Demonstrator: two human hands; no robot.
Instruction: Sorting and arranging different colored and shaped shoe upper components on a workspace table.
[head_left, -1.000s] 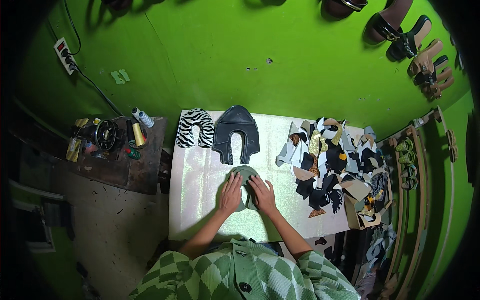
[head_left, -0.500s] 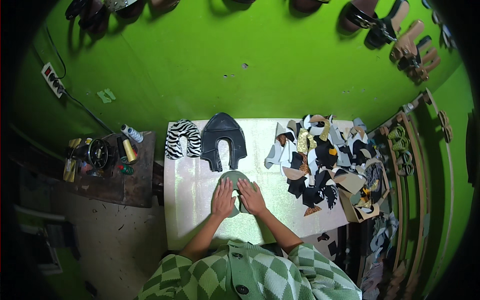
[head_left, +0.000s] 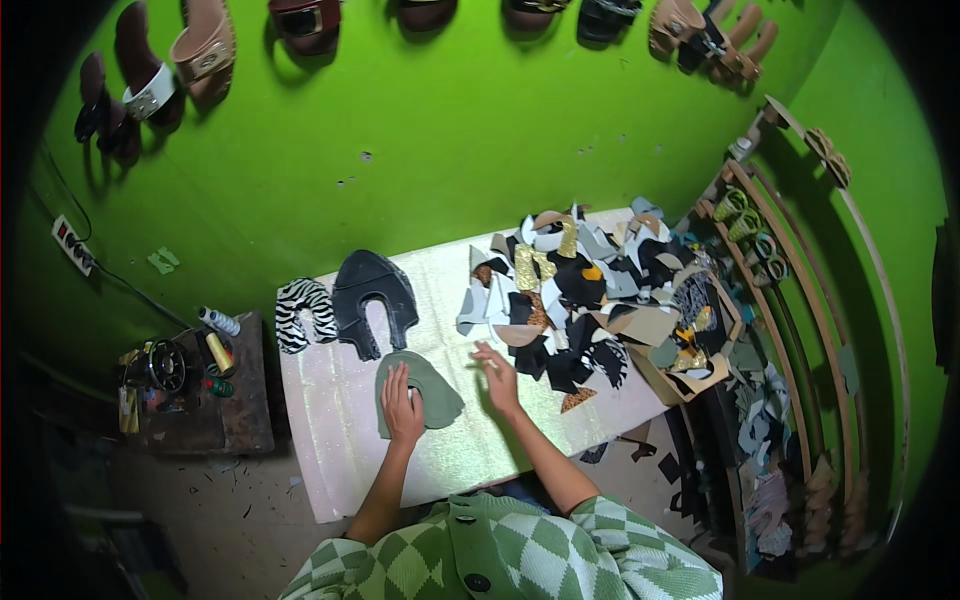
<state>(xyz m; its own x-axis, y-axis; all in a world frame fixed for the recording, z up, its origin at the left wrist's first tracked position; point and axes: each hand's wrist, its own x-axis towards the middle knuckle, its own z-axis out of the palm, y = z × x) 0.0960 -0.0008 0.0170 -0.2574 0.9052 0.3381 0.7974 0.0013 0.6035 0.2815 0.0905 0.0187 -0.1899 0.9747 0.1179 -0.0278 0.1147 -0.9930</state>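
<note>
My left hand [head_left: 402, 408] lies flat, fingers stretched out, on olive-green curved cut pieces [head_left: 436, 394] that seem to lie stacked; the hand hides part of them. To their right, my right hand [head_left: 498, 382] is held over the pale table [head_left: 460, 460] with its fingers apart and nothing in them. Just beyond the green pieces sits a black U-shaped piece [head_left: 364, 280] with a rounded point at its far end. A smaller zebra-striped U-shaped piece [head_left: 290, 330] rests at its left.
A heap of mixed cut scraps [head_left: 575, 285] covers the table's right side, beside a cardboard box [head_left: 655, 385] of scraps. At left, a dark side table [head_left: 240, 405] bears thread spools [head_left: 218, 320] and a black wheel [head_left: 167, 366]. A wooden rack [head_left: 805, 400] stands right; sandals [head_left: 305, 25] hang above.
My right hand has left the green pieces and moved right, over the table. My left hand stays on them, and they look shifted and less aligned. The view has turned toward the right.
</note>
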